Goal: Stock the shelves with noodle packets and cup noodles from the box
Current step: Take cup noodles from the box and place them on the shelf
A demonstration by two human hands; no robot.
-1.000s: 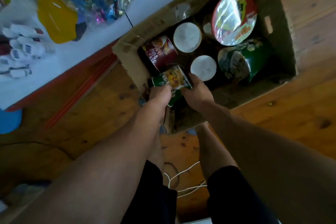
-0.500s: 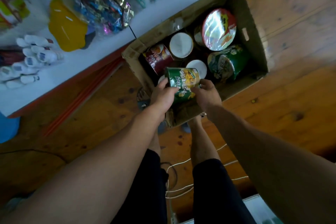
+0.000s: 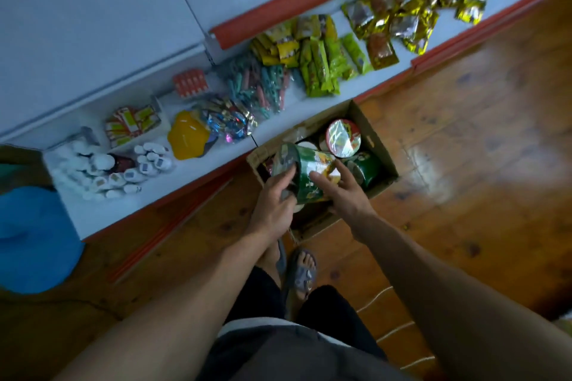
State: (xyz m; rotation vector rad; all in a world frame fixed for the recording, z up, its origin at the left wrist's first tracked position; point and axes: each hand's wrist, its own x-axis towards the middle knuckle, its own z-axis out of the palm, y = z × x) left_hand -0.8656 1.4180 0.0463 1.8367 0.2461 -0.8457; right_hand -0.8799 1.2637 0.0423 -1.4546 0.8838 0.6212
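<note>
Both hands grasp 1 green cup noodle (image 3: 311, 172), tilted on its side, foil lid facing left, held just above the open cardboard box (image 3: 382, 158) on the wooden floor (image 3: 464, 170). The left hand (image 3: 274, 199) curls its fingers round the lid end; the right hand (image 3: 343, 192) wraps spread fingers over the cup's side. Inside the box sit a red-lidded bowl (image 3: 343, 138), a green bowl (image 3: 368, 168) and a white-topped cup, partly hidden. The box touches the low white shelf (image 3: 223, 162), which carries yellow-green snack packets (image 3: 320, 65), gold packets (image 3: 411, 9), white bottles (image 3: 123, 172) and a yellow bag (image 3: 185, 139). A sandalled foot (image 3: 301, 269) stands near the box.
</note>
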